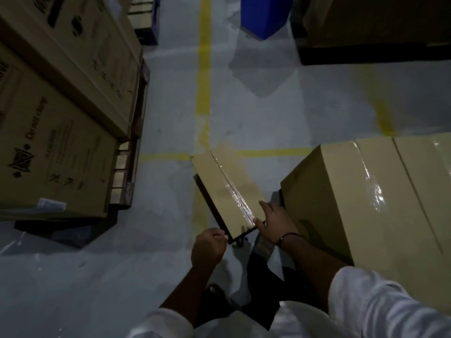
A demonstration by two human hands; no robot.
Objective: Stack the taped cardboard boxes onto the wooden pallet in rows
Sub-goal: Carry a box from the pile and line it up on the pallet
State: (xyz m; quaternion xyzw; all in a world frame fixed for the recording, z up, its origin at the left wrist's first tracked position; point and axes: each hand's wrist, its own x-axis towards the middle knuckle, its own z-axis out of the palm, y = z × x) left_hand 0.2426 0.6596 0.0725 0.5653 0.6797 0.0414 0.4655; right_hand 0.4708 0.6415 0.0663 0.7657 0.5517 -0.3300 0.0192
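A small taped cardboard box (227,189) sits low in front of me, a shiny tape strip running along its top seam. My left hand (210,247) grips its near left corner with curled fingers. My right hand (275,223) holds the near right edge, thumb on the top face. Right beside it stand bigger taped cardboard boxes (380,193) in a row. At the left, a wooden pallet (127,174) carries large printed cartons (56,142).
Grey floor with yellow lines (203,76) spreads ahead. A blue bin (263,15) stands far ahead, another loaded pallet (366,32) at the top right. My legs and feet show below the hands.
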